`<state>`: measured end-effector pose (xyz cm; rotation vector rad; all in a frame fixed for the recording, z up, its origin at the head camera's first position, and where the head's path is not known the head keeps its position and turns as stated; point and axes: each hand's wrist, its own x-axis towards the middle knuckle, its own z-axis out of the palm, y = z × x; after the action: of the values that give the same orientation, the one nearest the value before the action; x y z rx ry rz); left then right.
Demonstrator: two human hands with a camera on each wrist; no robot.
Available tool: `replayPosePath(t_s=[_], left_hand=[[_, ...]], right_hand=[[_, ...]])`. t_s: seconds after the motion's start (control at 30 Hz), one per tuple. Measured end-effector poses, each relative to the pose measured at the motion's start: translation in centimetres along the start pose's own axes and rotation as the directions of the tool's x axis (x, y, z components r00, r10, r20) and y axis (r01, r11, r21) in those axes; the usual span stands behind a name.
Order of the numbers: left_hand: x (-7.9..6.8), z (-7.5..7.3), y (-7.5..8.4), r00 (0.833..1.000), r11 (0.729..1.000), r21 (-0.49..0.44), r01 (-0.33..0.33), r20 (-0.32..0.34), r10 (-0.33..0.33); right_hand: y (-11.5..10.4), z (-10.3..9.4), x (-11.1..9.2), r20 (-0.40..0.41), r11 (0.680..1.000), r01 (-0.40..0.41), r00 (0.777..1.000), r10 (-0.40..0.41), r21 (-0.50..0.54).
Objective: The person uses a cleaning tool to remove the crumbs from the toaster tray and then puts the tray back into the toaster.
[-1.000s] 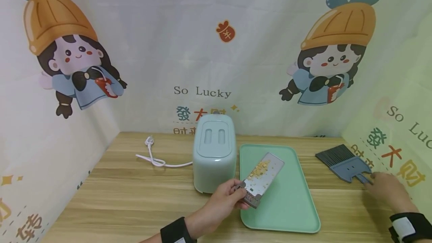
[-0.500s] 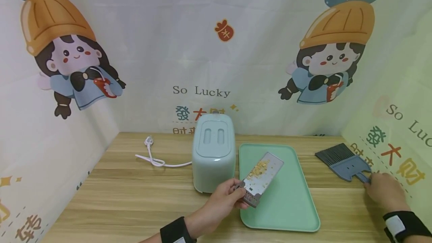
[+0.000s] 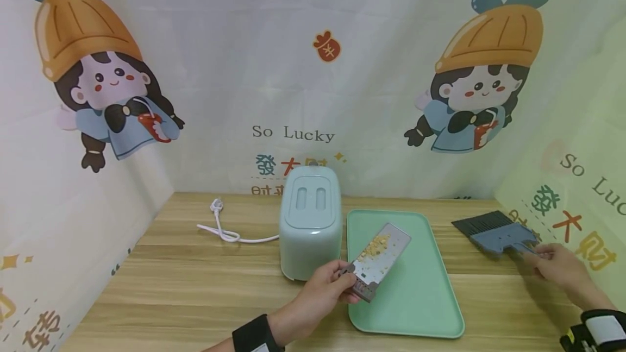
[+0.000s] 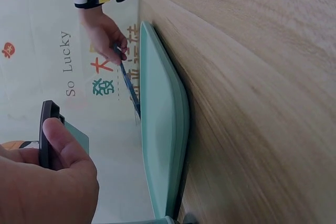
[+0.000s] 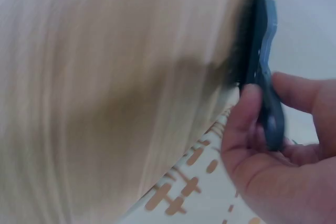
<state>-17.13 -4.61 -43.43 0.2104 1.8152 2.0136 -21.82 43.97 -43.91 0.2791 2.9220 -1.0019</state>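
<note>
My left hand (image 3: 325,292) grips a metal crumb tray (image 3: 389,249) by its dark grey end, thumb on top. Yellow crumbs (image 3: 379,245) lie scattered over the tray's upper face. The crumb tray is held above the left part of a mint-green serving tray (image 3: 420,292). At the right, my right hand (image 3: 562,270) pinches the handle of a blue-grey brush (image 3: 504,237) with black bristles. In the right wrist view the brush (image 5: 265,40) is seen edge-on, thumb and fingers around its handle. The left wrist view shows the brush slanting down beyond the serving tray.
A mint-green toaster (image 3: 311,232) stands upright just left of the serving tray. Its white cord (image 3: 239,238) lies looped on the wooden table (image 3: 195,297), ending in a plug (image 3: 216,205). A printed cloth (image 3: 235,69) hangs behind and at both sides.
The right hand has picked up the brush by its handle, lifting and tilting it slightly off the table. The left hand and crumb tray have stayed in place.
</note>
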Motion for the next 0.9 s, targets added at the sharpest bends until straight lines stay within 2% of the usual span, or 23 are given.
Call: replayPosePath(t_s=[0.1, 0.17, 0.23, 0.37, 0.43, 0.53, 0.63, 0.73, 0.9], left_hand=[[0.1, 0.1, 0.0, 1.0, 1.0, 0.005, -0.006, 0.004, 0.006], [0.1, 0.1, 0.0, 1.0, 1.0, 0.003, -0.008, 0.002, 0.008], [0.1, 0.1, 0.0, 1.0, 1.0, 0.004, -0.009, -0.001, 0.009], [0.1, 0.2, 0.1, 1.0, 1.0, 0.013, -0.002, -0.007, 0.002], [0.1, 0.2, 0.2, 1.0, 1.0, 0.018, 0.002, -0.007, -0.002], [0.0, 0.2, 0.2, 1.0, 1.0, 0.022, 0.005, -0.008, -0.004], [0.0, 0.2, 0.2, 1.0, 1.0, 0.02, 0.005, -0.006, -0.005], [0.0, 0.1, 0.3, 1.0, 1.0, 0.018, 0.006, -0.005, -0.006], [0.1, 0.1, 0.2, 1.0, 1.0, 0.027, 0.01, -0.002, -0.01]], right_hand=[[-0.9, 0.0, -0.2, -0.091, 0.981, -0.023, 0.995, 0.041, 0.191], [-1.6, 0.0, -0.3, -0.181, 0.971, -0.017, 0.982, 0.062, 0.24], [-2.3, 0.0, -0.4, -0.279, 0.978, 0.0, 0.958, 0.06, 0.209], [-3.6, -0.1, -0.6, -0.449, 0.996, -0.02, 0.892, 0.058, 0.089], [-4.0, 0.0, -0.6, -0.508, 0.997, -0.032, 0.859, 0.064, 0.072], [-4.8, -0.1, -0.5, -0.565, 0.995, -0.036, 0.821, 0.08, 0.088], [-5.4, -0.1, -0.5, -0.602, 0.995, -0.027, 0.795, 0.077, 0.091], [-6.5, -0.4, -0.5, -0.62, 0.995, 0.022, 0.784, 0.044, 0.099], [-9.8, -1.0, -1.1, -0.624, 0.978, 0.138, 0.781, -0.009, 0.159]])
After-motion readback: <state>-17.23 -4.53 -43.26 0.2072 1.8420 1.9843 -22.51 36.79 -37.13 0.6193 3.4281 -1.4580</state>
